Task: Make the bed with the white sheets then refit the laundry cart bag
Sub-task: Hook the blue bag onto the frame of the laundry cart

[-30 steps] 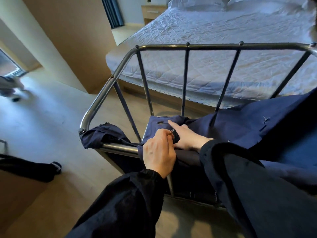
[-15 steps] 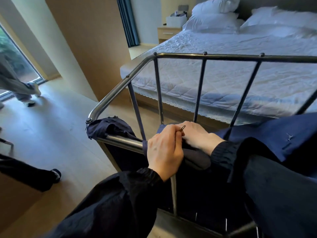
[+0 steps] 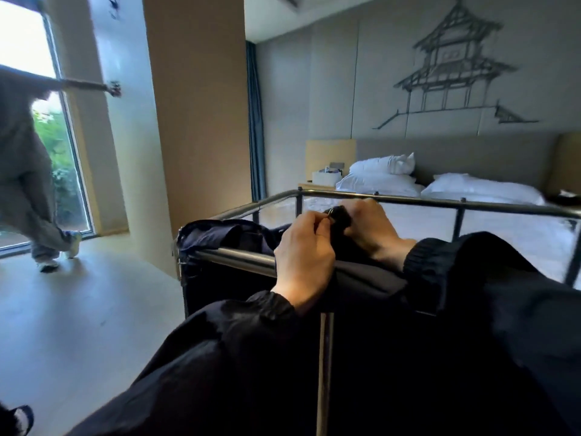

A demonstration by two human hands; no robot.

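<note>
black sleeves [image 3: 220, 357] fill the bottom of the view and hide most of the cart's near side. only one upright post [image 3: 323, 366] shows between them. the laundry cart bag [image 3: 226, 234] is dark navy cloth, draped over the near rail [image 3: 239, 258] of the cart, with its left corner bunched on the rail end.

left hand [image 3: 303, 253] sits on the rail, fingers curled, thumb and forefinger pinching a dark bunched bit of the bag top. right hand [image 3: 374, 228] is just beyond it, touching it, fingers curled round the same bunch.

handling: cloth looks thin, soft and light, no stiffness, so it likely sags and slides off the smooth metal unless fastened. best hold is probably at the hem or corners close to the rail, pulling taut before fixing.

hard to see: the pinched spot is blurred, with a small glint there. hook, ring or just a fold, cannot tell. the bag's inside, its right side and the cart's base are hidden by the arms.

further off, the far rail [image 3: 408, 201], then the bed [image 3: 418, 221] in white with pillows [image 3: 380, 166], its right edge cut off. a nightstand [image 3: 317, 186] holds a white box. a second person [image 3: 28, 171] by the window at far left is motion-blurred.
</note>
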